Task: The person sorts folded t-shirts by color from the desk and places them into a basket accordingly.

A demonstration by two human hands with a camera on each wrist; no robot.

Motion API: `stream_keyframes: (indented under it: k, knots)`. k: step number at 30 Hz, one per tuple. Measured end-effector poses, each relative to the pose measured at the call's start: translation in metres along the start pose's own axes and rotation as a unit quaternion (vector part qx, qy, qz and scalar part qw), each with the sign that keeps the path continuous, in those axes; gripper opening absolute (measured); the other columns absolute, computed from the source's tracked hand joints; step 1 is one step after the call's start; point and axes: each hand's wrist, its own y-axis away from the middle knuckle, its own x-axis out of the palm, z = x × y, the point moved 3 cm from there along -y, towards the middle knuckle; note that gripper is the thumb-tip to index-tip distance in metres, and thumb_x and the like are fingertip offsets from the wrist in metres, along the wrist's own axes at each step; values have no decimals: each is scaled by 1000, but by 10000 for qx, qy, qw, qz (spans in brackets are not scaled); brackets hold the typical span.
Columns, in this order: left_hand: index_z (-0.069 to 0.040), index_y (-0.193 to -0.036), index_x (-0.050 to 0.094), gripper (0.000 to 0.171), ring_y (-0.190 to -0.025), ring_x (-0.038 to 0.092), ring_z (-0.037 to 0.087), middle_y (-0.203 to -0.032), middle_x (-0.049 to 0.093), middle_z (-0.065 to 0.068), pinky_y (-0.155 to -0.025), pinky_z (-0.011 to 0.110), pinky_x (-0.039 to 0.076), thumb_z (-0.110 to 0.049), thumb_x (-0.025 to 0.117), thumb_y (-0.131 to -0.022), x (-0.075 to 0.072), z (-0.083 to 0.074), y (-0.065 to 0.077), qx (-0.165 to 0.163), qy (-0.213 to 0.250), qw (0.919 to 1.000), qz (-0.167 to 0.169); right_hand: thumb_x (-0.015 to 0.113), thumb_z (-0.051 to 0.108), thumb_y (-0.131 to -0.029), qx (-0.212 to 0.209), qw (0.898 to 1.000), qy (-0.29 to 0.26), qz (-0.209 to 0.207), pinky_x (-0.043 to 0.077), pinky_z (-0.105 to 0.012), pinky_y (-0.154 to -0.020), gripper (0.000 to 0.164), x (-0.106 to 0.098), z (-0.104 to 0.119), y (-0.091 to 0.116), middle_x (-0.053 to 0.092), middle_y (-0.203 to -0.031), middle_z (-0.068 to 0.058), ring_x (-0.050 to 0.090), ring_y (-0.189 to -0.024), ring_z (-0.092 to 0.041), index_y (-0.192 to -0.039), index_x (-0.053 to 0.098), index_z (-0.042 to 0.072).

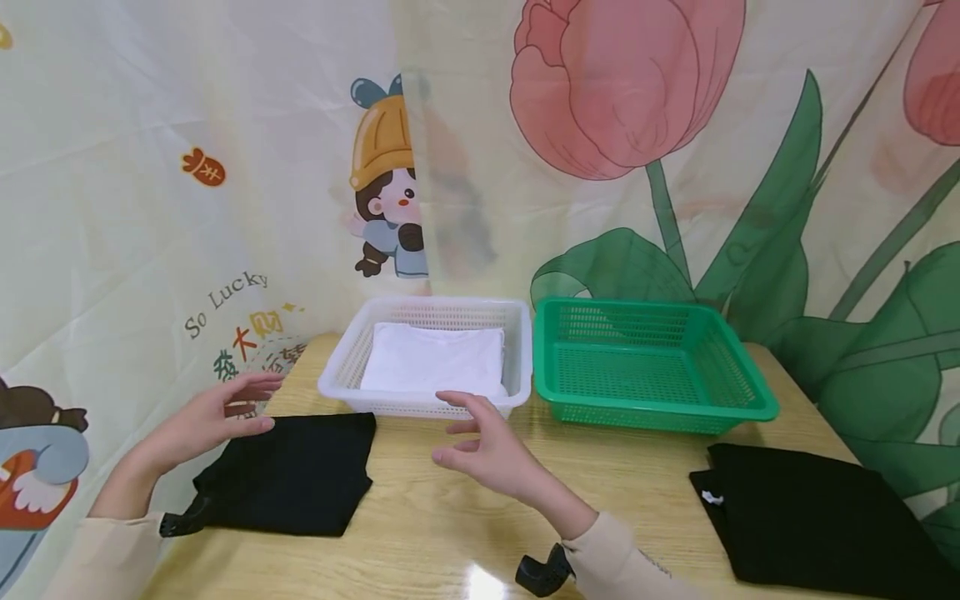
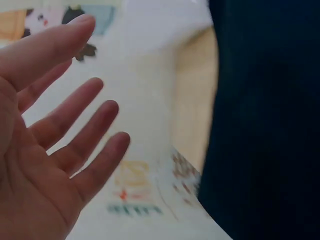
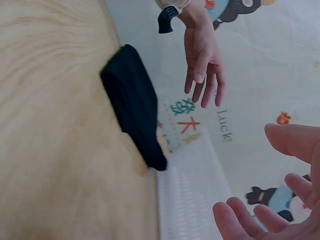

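My left hand [image 1: 213, 421] hovers over the far left corner of a folded black garment [image 1: 292, 475], its fingers loosely spread and holding nothing. In the left wrist view the palm and separated fingers [image 2: 90, 120] show beside the dark cloth. My right hand [image 1: 491, 446] is raised above the table just in front of a white basket [image 1: 337, 379], fingers half bent with nothing between them. Inside that basket lies a folded white cloth [image 1: 435, 358]. The right wrist view also has the right fingers [image 3: 240, 220] apart, well away from the black garment.
A green basket [image 1: 645, 412] stands to the right of the white one. Another folded black garment [image 1: 817, 517], with a small white tag, lies at the right of the wooden table [image 1: 420, 517]. A printed curtain [image 1: 285, 125] hangs behind the table.
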Motion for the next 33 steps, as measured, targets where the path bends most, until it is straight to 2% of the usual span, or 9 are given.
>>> stream_keyframes:
  k: [3, 6, 10, 13, 19, 23, 26, 29, 33]
  knots:
    - [-13, -158, 47, 73, -124, 48, -16, -154, 54, 9, -100, 15, 47, -31, 81, -97, 5, 18, 17, -107, -114, 9999, 68, 82, 18, -96, 159, 9997, -107, 142, 59, -33, -97, 72, 14, -12, 1, 40, -162, -12, 58, -134, -39, -159, 47, 20]
    - [-13, -160, 44, 75, -128, 47, -10, -156, 52, 10, -102, 26, 50, -31, 81, -96, 10, 31, 30, -276, -207, 9994, 90, 83, 16, -95, 337, 9986, -328, 253, 59, -37, -98, 73, 25, -20, 0, 38, -163, -14, 55, -136, -44, -158, 48, 23]
    - [-7, -162, 38, 81, -141, 47, 34, -159, 45, 21, -105, 63, 46, -25, 82, -95, 16, 44, 39, -500, 0, 9987, 103, 84, 17, -94, 641, 9961, -448, 402, 60, -42, -95, 75, 39, -31, -2, 35, -165, -19, 53, -138, -46, -158, 46, 28]
    - [-4, -163, 33, 87, -140, 36, 61, -163, 34, 29, -99, 79, 38, -22, 83, -94, 22, 52, 43, -688, 263, 9972, 135, 85, 18, -93, 808, 9944, -504, 453, 59, -48, -98, 79, 48, -38, -4, 33, -165, -23, 54, -137, -47, -160, 43, 26]
    - [2, -163, 28, 96, -138, 28, 71, -164, 22, 40, -100, 83, 32, -17, 87, -89, 32, 66, 46, -883, 267, 9956, 163, 85, 13, -92, 1139, 9896, -758, 445, 58, -51, -96, 82, 63, -47, -7, 35, -164, -24, 60, -131, -42, -162, 41, 21]
    - [5, -164, 20, 109, -146, 11, 71, -165, 11, 45, -108, 85, 19, -15, 91, -84, 37, 73, 44, -1110, 449, 9924, 294, 84, 9, -92, 1320, 9856, -982, 390, 59, -49, -94, 82, 68, -50, -8, 36, -164, -24, 62, -128, -38, -162, 41, 19]
    - [3, -166, 13, 115, -150, 0, 69, -166, 2, 45, -111, 84, 11, -17, 91, -83, 39, 76, 42, -1442, 573, 9871, 404, 83, 8, -93, 1394, 9831, -1129, 376, 59, -49, -95, 81, 70, -51, -8, 35, -164, -25, 62, -128, -38, -162, 41, 19]
    - [3, -166, 12, 116, -149, 1, 70, -165, 2, 46, -111, 84, 12, -18, 91, -84, 41, 76, 40, -1559, 492, 9855, 451, 83, 8, -93, 1447, 9811, -1232, 371, 59, -48, -96, 82, 70, -52, -8, 35, -164, -27, 63, -128, -38, -162, 40, 18]
    - [5, -164, 19, 114, -148, 9, 69, -164, 10, 47, -112, 82, 18, -24, 93, -82, 47, 71, 35, -1494, 157, 9879, 397, 83, 7, -92, 1502, 9789, -1346, 338, 59, -46, -97, 83, 67, -56, -8, 37, -162, -28, 65, -124, -33, -162, 40, 17]
